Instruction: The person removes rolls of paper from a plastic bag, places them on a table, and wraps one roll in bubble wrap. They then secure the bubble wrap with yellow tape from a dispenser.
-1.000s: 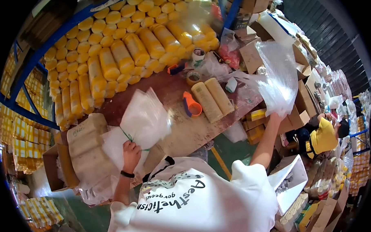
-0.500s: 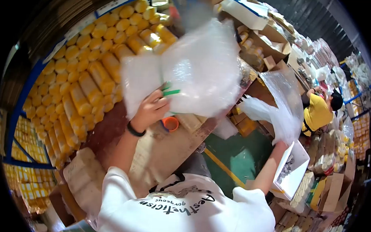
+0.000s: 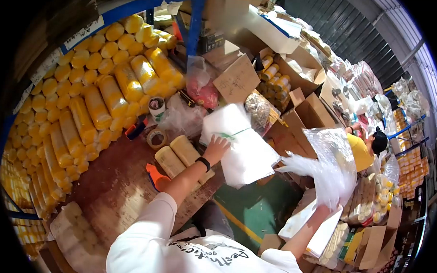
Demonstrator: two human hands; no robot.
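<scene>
A bundle of white foam sheets or bags (image 3: 249, 159), tied round the middle with a green strip (image 3: 235, 135), lies at the table's right edge. My left hand (image 3: 218, 150) rests on it beside the strip, fingers spread. Out to the right, my right hand (image 3: 327, 211) grips a crumpled clear plastic bag (image 3: 323, 171), which stands up from the fist with its loose end towards the bundle. Some of the right fingers are hidden by plastic. Beneath that hand is a white foam box (image 3: 304, 223).
Yellow-wrapped rolls (image 3: 97, 106) are stacked along the left. Two beige rolls (image 3: 179, 159), an orange tape dispenser (image 3: 155, 177) and a tape roll (image 3: 157, 138) lie on the table (image 3: 106, 180). Open cartons (image 3: 310, 115) stand beyond. A person in yellow (image 3: 360, 153) works at right.
The white bundle has come down onto the table edge. My left hand has gone from gripping at its green strip to lying spread on it. My right hand still grips the plastic bag.
</scene>
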